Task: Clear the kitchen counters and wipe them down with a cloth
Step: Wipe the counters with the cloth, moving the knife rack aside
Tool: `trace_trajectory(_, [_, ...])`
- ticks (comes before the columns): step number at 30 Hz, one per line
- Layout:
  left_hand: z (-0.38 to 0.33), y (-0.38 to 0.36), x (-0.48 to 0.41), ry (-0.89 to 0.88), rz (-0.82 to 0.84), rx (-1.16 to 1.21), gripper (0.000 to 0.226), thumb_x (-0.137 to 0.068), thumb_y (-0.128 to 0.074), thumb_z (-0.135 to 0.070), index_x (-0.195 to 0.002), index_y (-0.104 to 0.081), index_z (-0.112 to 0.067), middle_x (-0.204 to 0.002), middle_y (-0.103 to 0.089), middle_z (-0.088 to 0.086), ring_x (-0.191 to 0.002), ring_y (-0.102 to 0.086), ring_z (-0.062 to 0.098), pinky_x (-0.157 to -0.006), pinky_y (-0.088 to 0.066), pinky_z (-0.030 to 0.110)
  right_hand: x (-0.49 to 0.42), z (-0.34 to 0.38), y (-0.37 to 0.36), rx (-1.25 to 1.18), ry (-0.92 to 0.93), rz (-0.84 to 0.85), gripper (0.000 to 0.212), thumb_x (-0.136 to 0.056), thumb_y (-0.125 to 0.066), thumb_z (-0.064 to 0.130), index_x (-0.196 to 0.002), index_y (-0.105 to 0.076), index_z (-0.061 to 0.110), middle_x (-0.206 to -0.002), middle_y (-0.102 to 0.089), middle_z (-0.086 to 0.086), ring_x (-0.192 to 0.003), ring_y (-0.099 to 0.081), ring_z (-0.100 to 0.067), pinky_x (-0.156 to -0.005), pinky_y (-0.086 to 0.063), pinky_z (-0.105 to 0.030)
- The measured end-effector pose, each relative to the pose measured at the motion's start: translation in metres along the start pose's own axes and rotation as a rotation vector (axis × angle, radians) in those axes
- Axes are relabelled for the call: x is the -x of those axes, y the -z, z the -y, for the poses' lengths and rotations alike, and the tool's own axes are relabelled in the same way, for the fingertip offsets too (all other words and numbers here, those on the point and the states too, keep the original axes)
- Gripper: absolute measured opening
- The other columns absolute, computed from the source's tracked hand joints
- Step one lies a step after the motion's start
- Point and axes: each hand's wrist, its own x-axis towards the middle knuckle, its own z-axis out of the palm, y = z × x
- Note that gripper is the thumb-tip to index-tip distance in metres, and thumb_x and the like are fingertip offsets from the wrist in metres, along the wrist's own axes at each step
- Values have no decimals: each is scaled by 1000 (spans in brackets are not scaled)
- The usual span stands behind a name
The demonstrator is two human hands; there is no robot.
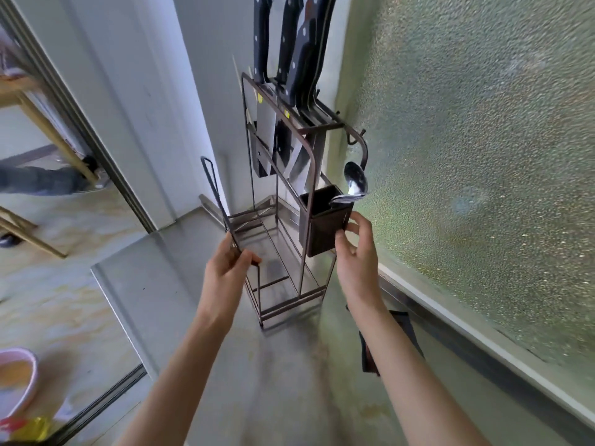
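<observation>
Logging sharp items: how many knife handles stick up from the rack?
4, all in the rack top slots: leftmost handle, second handle, third handle, rightmost handle. Overlap may hide others.

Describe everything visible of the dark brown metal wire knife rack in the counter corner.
The dark brown metal wire knife rack is a tall, thin-rod frame with an open railed base on the grey counter, beside the frosted window. Black-handled knives stand in its top slots, blades down. A brown rectangular cup holding metal spoons hangs on its right side. The left hand grips its left wire loop; the right hand holds the cup.
</observation>
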Motion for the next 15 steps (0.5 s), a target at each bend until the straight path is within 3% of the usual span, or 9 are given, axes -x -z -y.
trace_trajectory(2, [-3,13,2,35,4,15,18,-94,-47,-6,-90,-54,-22,-71,-60,-6,-75,-56,6,-81,-39,34,12,1,-3,9,22,7,25,-97,-46,15,-120,-46,25,-118,-55,1,-104,-57,-12,-86,-45,-12])
trace_trajectory(6, [-10,41,4,107,6,9,24,-93,-48,-6,-86,-56,-28,-68,-62,-6,-81,-57,11,-85,-41,38,33,3,-14,115,70,4,23,-96,-48,15,-119,-50,16,-115,-60,-5,-97,-57,-14,-81,-40,-17])
trace_trajectory(8, [-9,57,2,139,14,14,25,-92,-50,-7,-101,-57,-30,-62,-62,-11,-85,-57,15,-86,-42,40,44,3,-21,167,101,-5,22,-96,-48,17,-118,-51,14,-113,-62,-4,-93,-56,-12,-80,-38,-17])
trace_trajectory(11, [-5,82,-5,173,60,-31,39,-93,-50,-9,-131,-47,-11,-63,-61,-10,-80,-61,9,-84,-45,41,59,5,-34,249,146,-36,20,-95,-49,21,-114,-51,13,-109,-63,0,-86,-56,-10,-75,-37,-17])
trace_trajectory(13, [-3,96,-8,179,93,-40,42,-94,-49,-8,-135,-43,-8,-64,-60,-9,-75,-63,5,-82,-47,41,69,8,-43,302,161,-59,20,-95,-50,22,-112,-52,13,-105,-62,3,-82,-56,-10,-69,-35,-11])
trace_trajectory(15, [-2,107,-11,179,124,-22,42,-94,-48,-7,-136,-43,-11,-64,-59,-8,-74,-63,5,-82,-49,44,77,8,-50,341,162,-93,19,-95,-51,22,-112,-51,13,-104,-61,2,-81,-59,-15,-66,-35,-16])
